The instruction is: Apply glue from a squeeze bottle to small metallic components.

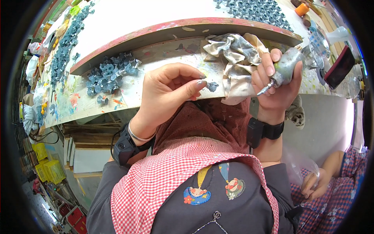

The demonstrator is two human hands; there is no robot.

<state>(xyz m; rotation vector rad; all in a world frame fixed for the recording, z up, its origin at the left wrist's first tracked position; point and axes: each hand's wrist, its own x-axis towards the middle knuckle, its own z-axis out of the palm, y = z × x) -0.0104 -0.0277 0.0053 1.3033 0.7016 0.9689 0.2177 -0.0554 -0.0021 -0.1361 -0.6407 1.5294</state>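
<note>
My left hand point(165, 84) is closed in a pinch, its thumb and index fingertips smudged with grey. Right at those fingertips is a small blue-grey flower-shaped piece point(212, 86), which the pinch seems to hold by one side. In my right hand point(278, 84) is a paint-smeared soft squeeze bottle point(289, 64), tilted with its thin nozzle pointing down and left. A crumpled, stained cloth point(238, 52) lies on the table between the hands. Left of my left hand is a heap of similar blue-grey flower pieces point(111, 74).
A long board edge point(187, 31) crosses the worktable point(156, 54). More blue flower pieces point(257, 12) spread beyond it, others at far left. A phone point(339, 67) stands at the right. Another person's hands point(315, 183) hold a clear plastic bag at lower right.
</note>
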